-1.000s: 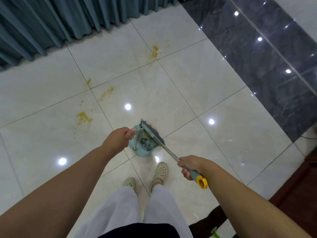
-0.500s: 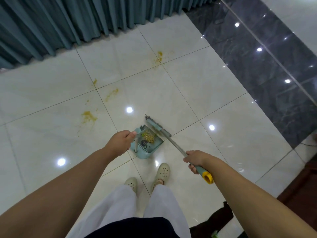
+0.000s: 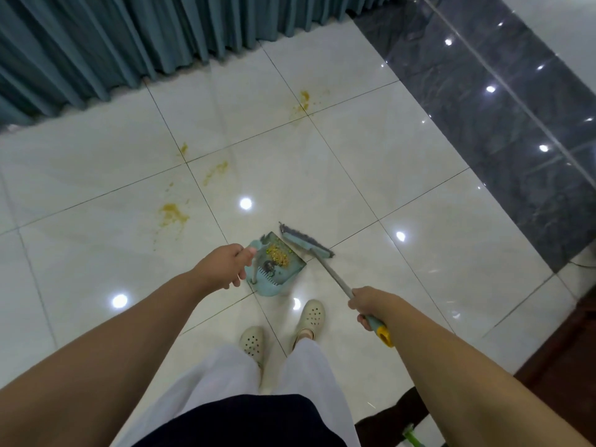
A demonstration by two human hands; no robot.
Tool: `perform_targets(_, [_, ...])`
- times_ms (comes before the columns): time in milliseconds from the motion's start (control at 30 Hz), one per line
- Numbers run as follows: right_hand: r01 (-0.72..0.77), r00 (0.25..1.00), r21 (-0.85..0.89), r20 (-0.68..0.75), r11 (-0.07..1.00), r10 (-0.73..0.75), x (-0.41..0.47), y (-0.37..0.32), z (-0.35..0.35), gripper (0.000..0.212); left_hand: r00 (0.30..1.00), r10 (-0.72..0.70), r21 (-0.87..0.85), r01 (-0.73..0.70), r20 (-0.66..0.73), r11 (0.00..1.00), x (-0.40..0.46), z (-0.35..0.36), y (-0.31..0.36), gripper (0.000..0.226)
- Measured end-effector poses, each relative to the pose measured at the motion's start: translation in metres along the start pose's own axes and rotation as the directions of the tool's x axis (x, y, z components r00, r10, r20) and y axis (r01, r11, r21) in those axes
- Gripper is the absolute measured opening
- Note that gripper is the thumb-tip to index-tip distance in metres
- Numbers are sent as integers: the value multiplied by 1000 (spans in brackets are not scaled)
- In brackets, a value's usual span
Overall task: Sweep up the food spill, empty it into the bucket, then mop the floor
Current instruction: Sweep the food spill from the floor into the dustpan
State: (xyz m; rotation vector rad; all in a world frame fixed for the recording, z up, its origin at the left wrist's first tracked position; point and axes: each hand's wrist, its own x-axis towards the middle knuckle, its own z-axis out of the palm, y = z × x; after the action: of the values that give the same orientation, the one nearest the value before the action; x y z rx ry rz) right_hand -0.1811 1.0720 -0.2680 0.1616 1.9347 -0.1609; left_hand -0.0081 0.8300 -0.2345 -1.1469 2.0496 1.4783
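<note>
A person's left hand (image 3: 225, 265) grips the upright handle of a pale teal plastic dustpan (image 3: 275, 269) holding one heap of yellow food crumbs (image 3: 279, 257), while the right hand (image 3: 371, 304) is closed around a grey-bristled, metal-shafted broom (image 3: 304, 242) just beside the pan. Four yellow-orange spill patches (image 3: 172, 213) mark the glossy white tiled floor (image 3: 403, 188) near one teal pleated curtain (image 3: 129, 43).

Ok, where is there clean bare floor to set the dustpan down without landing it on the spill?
Clean tiles lie right of the broom head, out to the dark tile strip, and left of the left hand. The middle tile between the smear and the dustpan also looks clean. Avoid the stained tiles toward the curtain: the patches and.
</note>
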Motion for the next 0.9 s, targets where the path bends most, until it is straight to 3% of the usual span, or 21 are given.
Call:
perform_targets(167, [-19, 999, 73, 48, 997, 15, -8, 15, -10, 20, 1000, 18, 33, -18, 22, 999, 0, -1, 6, 35])
perform_targets(400, [-21, 999, 235, 29, 972, 15, -9, 16, -21, 28, 999, 52, 56, -52, 9, 997, 0, 0, 7, 42])
perform_targets(733, [-115, 975, 264, 214, 958, 58, -13, 9, 16, 20, 995, 92, 73, -90, -27, 993, 4, 3, 1, 41])
perform_targets(900, [-69, 966, 217, 258, 974, 11, -36, 18, 11, 26, 996, 83, 50, -81, -28, 995, 7, 4, -4, 40])
